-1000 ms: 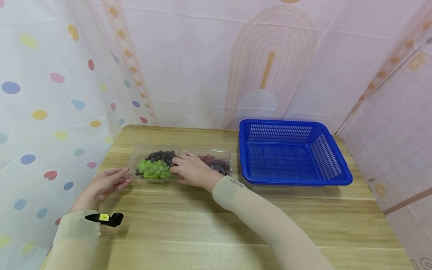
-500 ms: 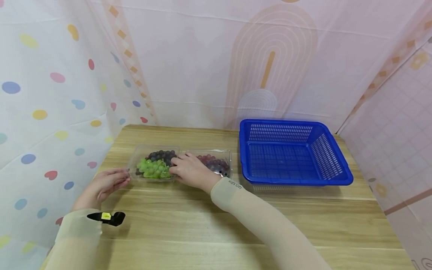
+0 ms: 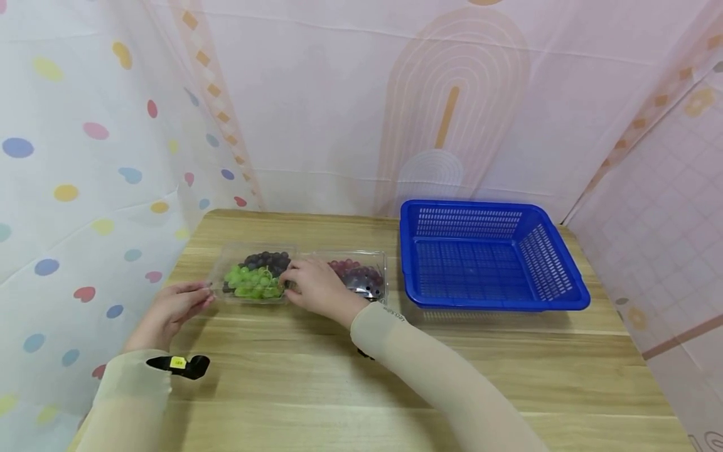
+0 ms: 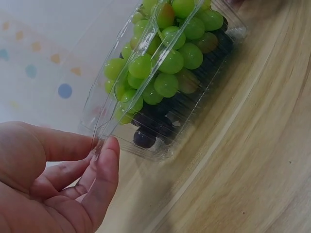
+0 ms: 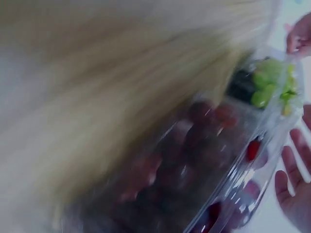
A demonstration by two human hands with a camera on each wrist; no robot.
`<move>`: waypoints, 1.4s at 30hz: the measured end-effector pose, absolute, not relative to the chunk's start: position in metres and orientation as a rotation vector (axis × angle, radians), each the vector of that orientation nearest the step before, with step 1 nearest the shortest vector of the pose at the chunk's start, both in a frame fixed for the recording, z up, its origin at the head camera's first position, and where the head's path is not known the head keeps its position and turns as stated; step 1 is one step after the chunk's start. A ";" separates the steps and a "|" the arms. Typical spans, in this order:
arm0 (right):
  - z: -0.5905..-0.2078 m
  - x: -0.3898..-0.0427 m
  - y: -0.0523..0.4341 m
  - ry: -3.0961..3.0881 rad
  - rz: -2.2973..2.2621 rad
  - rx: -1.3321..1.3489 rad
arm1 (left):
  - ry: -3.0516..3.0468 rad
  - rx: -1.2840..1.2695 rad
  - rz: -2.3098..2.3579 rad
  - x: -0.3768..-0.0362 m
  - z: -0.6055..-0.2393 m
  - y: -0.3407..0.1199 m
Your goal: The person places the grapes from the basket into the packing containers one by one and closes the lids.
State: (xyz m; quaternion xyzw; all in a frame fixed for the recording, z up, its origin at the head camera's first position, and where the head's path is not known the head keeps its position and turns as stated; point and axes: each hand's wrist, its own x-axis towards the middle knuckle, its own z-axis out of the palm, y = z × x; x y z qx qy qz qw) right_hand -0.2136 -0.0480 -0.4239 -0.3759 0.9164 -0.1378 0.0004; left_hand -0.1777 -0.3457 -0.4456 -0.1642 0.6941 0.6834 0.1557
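Note:
A clear plastic box of green and dark grapes [image 3: 254,277] lies on the wooden table [image 3: 395,376], left of centre. In the left wrist view the green grape box [image 4: 165,73] fills the top, its lid shut over the fruit. My left hand [image 3: 194,300] pinches the box's left rim corner between thumb and fingers [image 4: 109,158]. My right hand [image 3: 294,282] sits over the box's right end, fingers curled down onto it. A second clear box with red grapes [image 3: 361,276] lies just right of that hand. The right wrist view is blurred but shows the red grapes [image 5: 194,145].
A blue slotted basket [image 3: 556,267] stands on the table to the right of the boxes, with nothing in it. Patterned curtains close off the left, back and right sides. Bare wood stretches toward me.
The green grape box and both hands have shifted slightly to the left. The red grape box and basket stay put.

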 end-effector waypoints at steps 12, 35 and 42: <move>-0.402 -0.183 -0.065 1.892 -1.680 0.020 | 2.027 -0.479 1.963 -0.175 -0.445 -0.357; -0.452 -0.170 -0.107 1.566 -1.845 0.354 | 2.008 -0.483 1.958 -0.175 -0.450 -0.364; -0.453 -0.172 -0.110 1.553 -1.913 0.384 | 2.044 -0.487 1.900 -0.176 -0.449 -0.363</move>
